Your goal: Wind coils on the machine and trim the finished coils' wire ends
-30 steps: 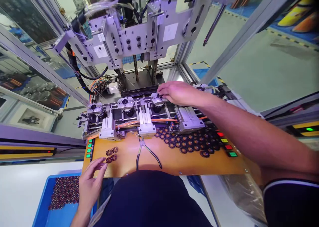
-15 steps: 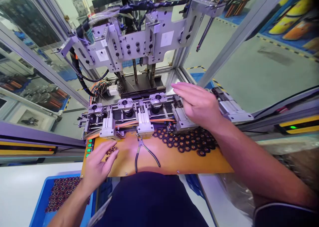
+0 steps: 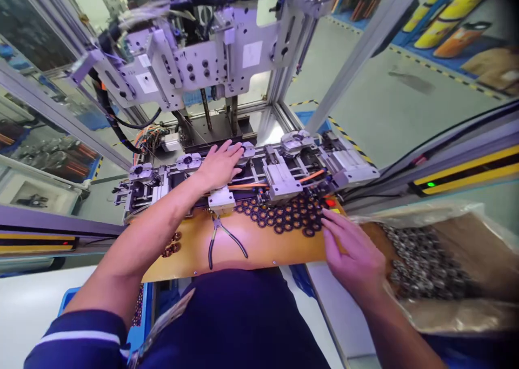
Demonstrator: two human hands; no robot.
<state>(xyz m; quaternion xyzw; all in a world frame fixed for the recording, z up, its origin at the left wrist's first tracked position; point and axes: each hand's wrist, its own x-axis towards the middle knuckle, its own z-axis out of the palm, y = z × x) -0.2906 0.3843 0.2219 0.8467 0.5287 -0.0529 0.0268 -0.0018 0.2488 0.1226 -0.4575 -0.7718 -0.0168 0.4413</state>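
The left hand (image 3: 221,168) reaches over the machine to a metal holder (image 3: 248,151), its fingers spread apart (whether they touch it, I cannot tell). The right hand (image 3: 356,254), thumb and fingers apart, is just beside black rings (image 3: 286,216) on the counter (image 3: 265,246).

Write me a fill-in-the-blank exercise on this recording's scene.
The hand over the metal fixtures is the person's ____ hand.
The big dark ring cluster lies to the ____ of the pliers in view.
The bin at lower left is coloured ____.
The light on the right yellow bar glows ____.
Missing words: left; right; blue; green.
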